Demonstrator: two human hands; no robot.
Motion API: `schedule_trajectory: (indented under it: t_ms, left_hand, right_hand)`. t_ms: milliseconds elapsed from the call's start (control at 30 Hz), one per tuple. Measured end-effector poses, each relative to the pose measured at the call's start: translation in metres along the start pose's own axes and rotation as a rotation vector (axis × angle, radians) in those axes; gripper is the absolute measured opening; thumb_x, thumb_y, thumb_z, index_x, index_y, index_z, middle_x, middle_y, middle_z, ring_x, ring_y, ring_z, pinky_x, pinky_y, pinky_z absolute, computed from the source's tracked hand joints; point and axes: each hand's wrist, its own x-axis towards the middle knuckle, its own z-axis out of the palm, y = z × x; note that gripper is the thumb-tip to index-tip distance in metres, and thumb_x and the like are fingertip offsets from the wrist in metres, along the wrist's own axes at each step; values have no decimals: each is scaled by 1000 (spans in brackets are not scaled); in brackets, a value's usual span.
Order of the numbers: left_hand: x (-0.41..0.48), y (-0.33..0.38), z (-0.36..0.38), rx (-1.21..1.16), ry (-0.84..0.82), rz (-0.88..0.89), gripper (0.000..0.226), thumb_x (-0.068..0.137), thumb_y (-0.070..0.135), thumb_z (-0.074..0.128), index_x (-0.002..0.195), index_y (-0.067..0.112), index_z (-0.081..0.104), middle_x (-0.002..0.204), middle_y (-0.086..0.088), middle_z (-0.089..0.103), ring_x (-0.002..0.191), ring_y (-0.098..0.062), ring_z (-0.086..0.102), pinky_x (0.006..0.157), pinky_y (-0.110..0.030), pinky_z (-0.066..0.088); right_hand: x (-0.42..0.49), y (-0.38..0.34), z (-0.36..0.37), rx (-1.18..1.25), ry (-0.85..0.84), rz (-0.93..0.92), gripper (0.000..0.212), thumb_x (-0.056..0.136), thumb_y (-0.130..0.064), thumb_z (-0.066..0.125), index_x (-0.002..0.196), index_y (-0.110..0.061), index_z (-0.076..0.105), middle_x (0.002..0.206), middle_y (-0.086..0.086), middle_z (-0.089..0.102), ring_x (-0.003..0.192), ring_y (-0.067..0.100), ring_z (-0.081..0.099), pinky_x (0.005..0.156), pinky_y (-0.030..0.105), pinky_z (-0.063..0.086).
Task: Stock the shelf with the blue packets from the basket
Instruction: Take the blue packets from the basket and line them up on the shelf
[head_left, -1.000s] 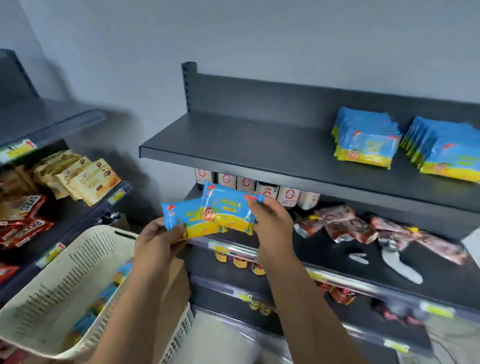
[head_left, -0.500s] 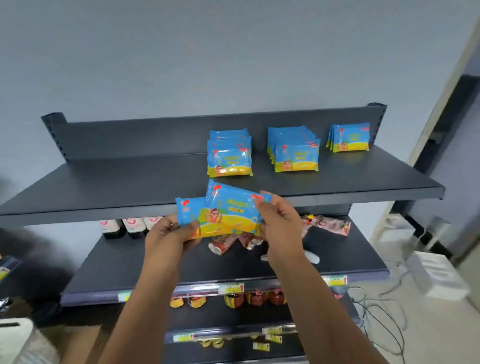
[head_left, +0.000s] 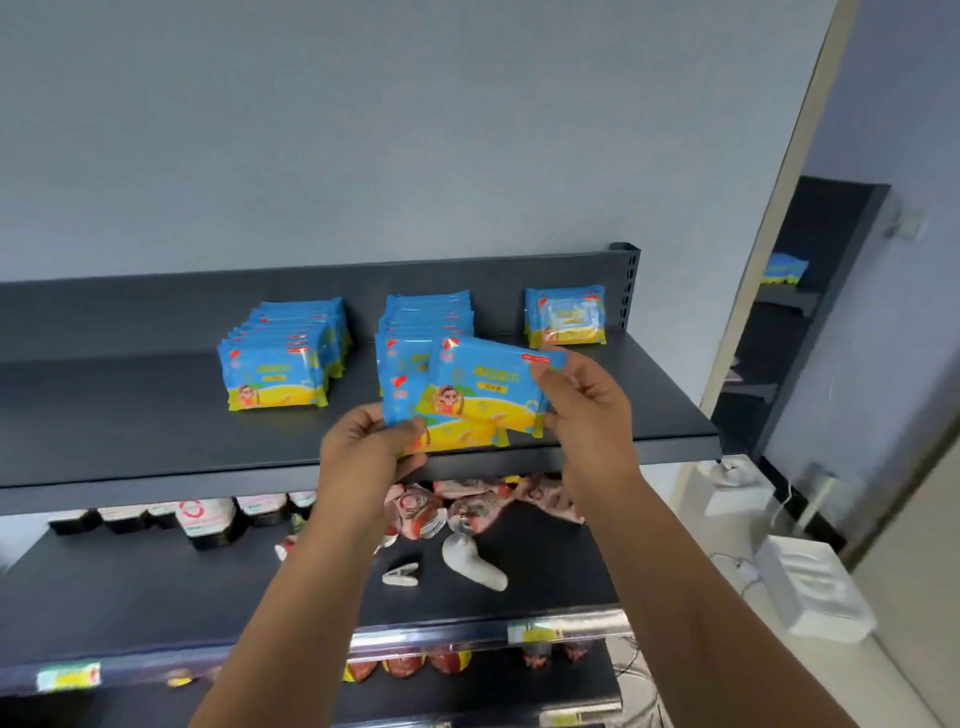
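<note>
**A:** What's moved?

**B:** Both hands have risen, so the overlapping packets are now over the shelf's (head_left: 156, 415) front edge.

**A:** And the grips?

**B:** The left hand (head_left: 363, 452) pinches the rear packet (head_left: 457, 436) at its lower left corner. The right hand (head_left: 587, 410) pinches the front packet (head_left: 488, 384) by its right end. The middle stack (head_left: 431, 312) stands just behind the hands, and another stack (head_left: 280, 364) is left of the left hand.

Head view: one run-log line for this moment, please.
left hand holds blue packet | right hand holds second blue packet | both at top shelf front edge | stocked packets behind
</note>
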Motion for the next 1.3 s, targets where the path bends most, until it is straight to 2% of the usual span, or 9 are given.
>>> schedule_trajectory:
  t_ms: [67, 133, 233, 333, 600, 767, 833, 1000, 1300]
  left_hand:
    - [0, -6, 38, 6, -30, 36, 14, 90, 0, 73, 99, 11, 70, 87, 1, 76, 82, -12, 71, 66, -24, 59]
    - [2, -13, 72, -9, -73, 39, 13, 90, 0, 73, 99, 9, 71, 85, 3, 75, 81, -11, 71, 67, -25, 60]
    - [19, -21, 115, -7, -121, 12, 11, 90, 0, 73, 98, 7, 69, 77, 8, 71, 79, -10, 69, 71, -27, 63]
    - [49, -25, 151, 19, -155, -14, 14, 91, -1, 71, 102, 7, 68, 93, -1, 73, 88, -15, 70, 73, -28, 63]
    - [133, -50, 210, 50, -66, -30, 22, 92, 5, 74, 111, 6, 63, 109, -9, 70, 92, -18, 71, 67, -27, 60]
    - [160, -59, 228, 193, -113, 25, 16, 90, 12, 76, 103, 15, 68, 98, -4, 71, 82, -17, 67, 68, -38, 59]
    - [167, -62, 231, 324, -117, 134, 14, 87, 19, 79, 98, 21, 70, 101, 0, 70, 85, -16, 66, 70, -33, 54]
    - [179, -67, 233, 705, -35, 232, 28, 90, 39, 75, 112, 25, 66, 115, 0, 46, 91, -21, 60, 82, -40, 57]
    - [190, -68, 232, 626, -51, 229, 33, 95, 28, 71, 122, 13, 60, 124, -3, 47, 92, -13, 52, 76, -25, 41]
  right_hand:
    - [17, -9, -19, 15, 40, -23, 15, 96, -9, 71, 99, 4, 66, 93, 16, 69, 96, 31, 74, 76, 42, 61]
    - [33, -17, -37, 42, 67, -41, 18, 95, -9, 71, 105, 5, 67, 99, 20, 69, 94, 33, 72, 81, 50, 59]
    - [52, -28, -61, 43, 132, -37, 16, 95, -9, 70, 110, -4, 72, 106, 12, 78, 97, 27, 76, 76, 39, 63]
    - [70, -35, -77, 28, 203, -46, 14, 95, -10, 71, 109, -10, 74, 101, 6, 79, 92, 23, 77, 63, 29, 61]
    - [114, -37, -96, -33, 335, -72, 15, 95, -9, 71, 110, -8, 73, 86, -4, 79, 77, 13, 77, 51, 23, 54]
    - [142, -33, -105, -88, 348, -82, 10, 95, -7, 70, 104, -9, 74, 88, -5, 78, 77, 12, 76, 51, 24, 55]
    - [150, -32, -106, -112, 333, -85, 10, 95, -6, 70, 104, -9, 74, 88, -2, 78, 77, 12, 76, 52, 24, 56]
    - [169, -24, -108, -225, 296, -84, 10, 95, -6, 70, 104, -9, 74, 91, 5, 78, 82, 15, 78, 63, 28, 62]
    - [199, -5, -105, -550, 269, -141, 8, 97, -17, 71, 103, -21, 72, 97, -5, 76, 88, 8, 75, 70, 22, 62]
